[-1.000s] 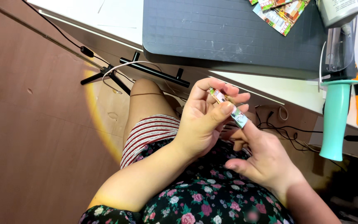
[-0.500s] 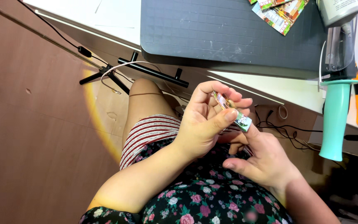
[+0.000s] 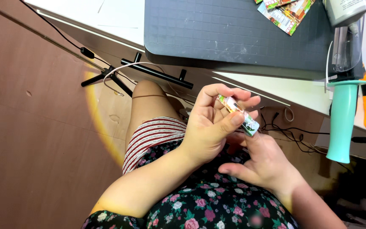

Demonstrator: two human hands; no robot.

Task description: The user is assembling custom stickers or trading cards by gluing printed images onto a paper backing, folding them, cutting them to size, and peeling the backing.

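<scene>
Cutting mat (image 3: 234, 38) on desk (image 3: 85, 12); hands over lap w/ small tube (image 3: 237, 114) betw. them.

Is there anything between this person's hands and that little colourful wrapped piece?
Nothing visible. The left hand pinches the small wrapped piece between thumb and fingers, and the right hand touches its lower end directly from below.

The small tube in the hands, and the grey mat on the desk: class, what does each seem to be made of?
Small tube, held by left hand and right hand: probably clear glossy plastic; contents show through. Grey mat: likely matte rubbery vinyl, with grid lines and scuffs.
</scene>
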